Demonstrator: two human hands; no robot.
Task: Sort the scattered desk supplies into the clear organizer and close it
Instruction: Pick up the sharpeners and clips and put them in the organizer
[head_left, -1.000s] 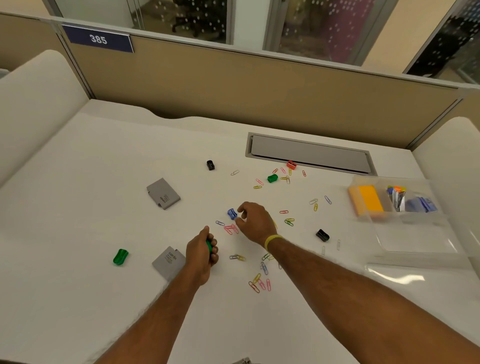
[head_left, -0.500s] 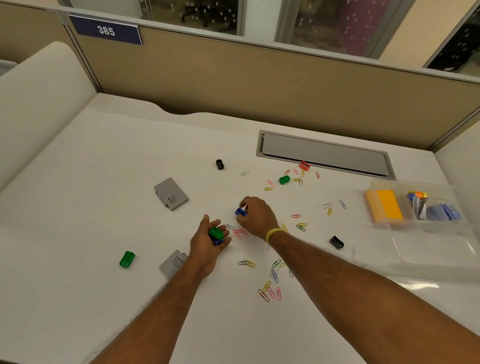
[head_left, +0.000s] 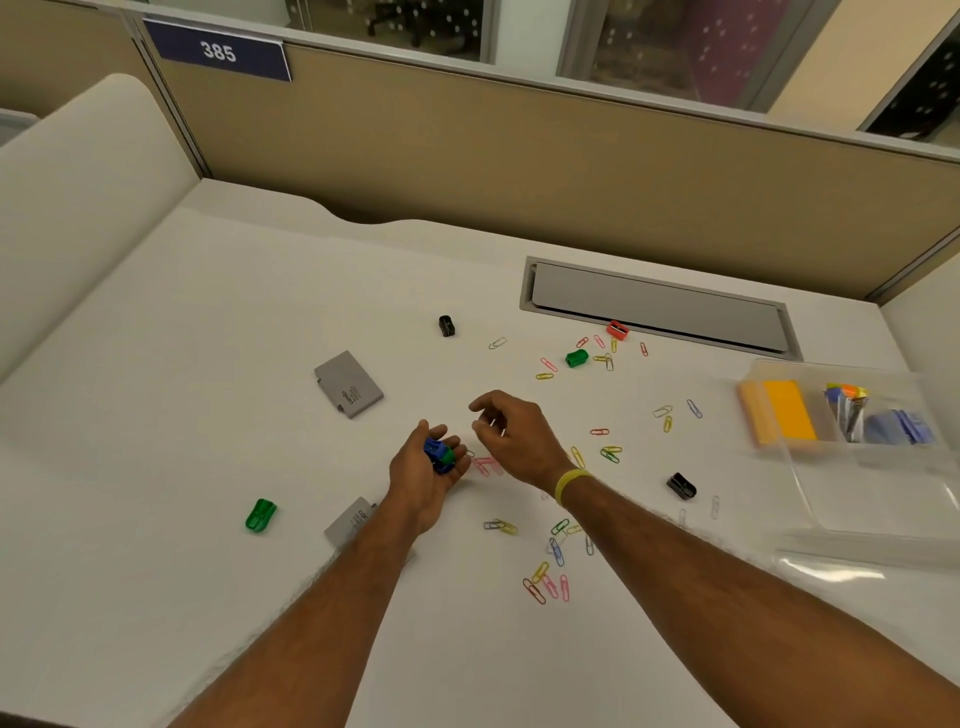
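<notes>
1. The white worktop (head_left: 208, 364) fills a cubicle bay. A tan partition (head_left: 519, 171) closes the far side and carries a dark plate marked 385 (head_left: 218, 52), with glass panes above it.
2. A grey cable flap (head_left: 657, 312) is set into the worktop near the far edge, right of centre.
3. Coloured paper clips (head_left: 545, 582) lie scattered over the middle and right of the worktop. Among them are a red sharpener (head_left: 617, 329) touching the flap's near edge, a far green sharpener (head_left: 576, 357) just beside it, and a right black sharpener (head_left: 681, 486).
4. A far black sharpener (head_left: 446, 325) sits alone. A near green sharpener (head_left: 261, 514) lies well to the left.
5. One grey box (head_left: 348, 384) lies flat left of centre. A second grey box (head_left: 350, 519) is partly hidden under the left forearm.
6. The clear organizer (head_left: 872, 493) stands open at the right edge, blurred. What looks like its lid (head_left: 831, 566) lies flat on the near side.
7. In its far compartments, from left to right, are an orange pad (head_left: 784, 410), an upright bundle (head_left: 849, 410) with coloured tips, and some blue items (head_left: 898, 426) too blurred to name.
8. The left hand (head_left: 415, 488) is palm up over the middle of the worktop, its fingers curled around a blue sharpener (head_left: 434, 448) and a green piece under it.
9. The right hand (head_left: 514, 436), with a yellow wristband (head_left: 569, 483), hovers just beside the left. Its fingers are loosely bent and hold nothing.
</notes>
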